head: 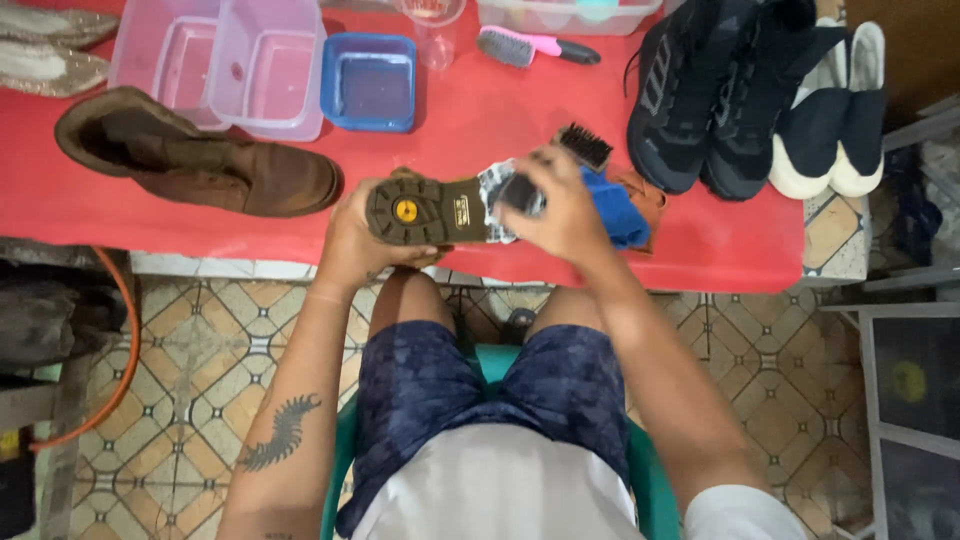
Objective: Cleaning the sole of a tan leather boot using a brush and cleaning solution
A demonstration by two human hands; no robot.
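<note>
My left hand [352, 238] grips the heel of a brown boot [432, 209] turned sole up, its dark lugged sole with a yellow dot facing me. My right hand [560, 205] presses a patterned white cloth [497, 193] against the front of that sole. The boot is held over the near edge of the red table [480, 110]. Its matching brown boot [195, 155] lies on its side to the left.
A black brush [583, 146] and a blue cloth [615, 212] lie right of my hand. Pink tubs [225, 62], a blue tub [369, 82], a pink-handled brush [535, 46], black sneakers [715, 90] and white-and-navy slippers [830, 120] sit on the table. A tiled floor lies below.
</note>
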